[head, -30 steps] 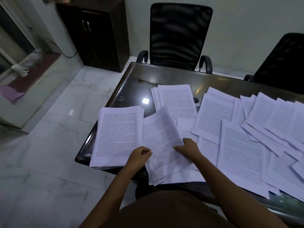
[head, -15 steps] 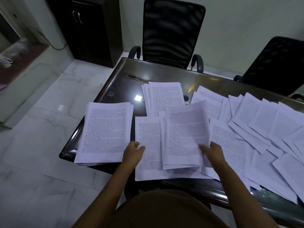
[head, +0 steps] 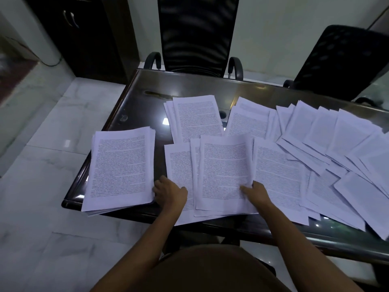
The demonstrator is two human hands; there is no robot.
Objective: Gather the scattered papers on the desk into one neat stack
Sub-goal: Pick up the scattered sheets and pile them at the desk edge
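A squared stack of printed papers (head: 122,167) lies at the desk's near left corner. Beside it, a loose bundle of sheets (head: 225,169) sits in front of me, partly fanned. My left hand (head: 170,192) rests at that bundle's lower left edge with fingers curled, right next to the stack. At the bundle's lower right corner, my right hand (head: 255,192) pinches the top sheets. More papers (head: 195,116) lie behind the bundle, and several scattered sheets (head: 336,144) overlap across the right of the dark glossy desk (head: 147,106).
A black office chair (head: 197,34) stands at the desk's far side and another (head: 341,64) at the far right. A dark cabinet (head: 84,34) stands against the wall at back left. White marble floor lies to the left. Some sheets overhang the desk's near edge.
The bundle, tilted a second ago, now lies upright and pulled together between my hands. My left hand has shifted left to the bundle's edge beside the stack. My view has moved closer.
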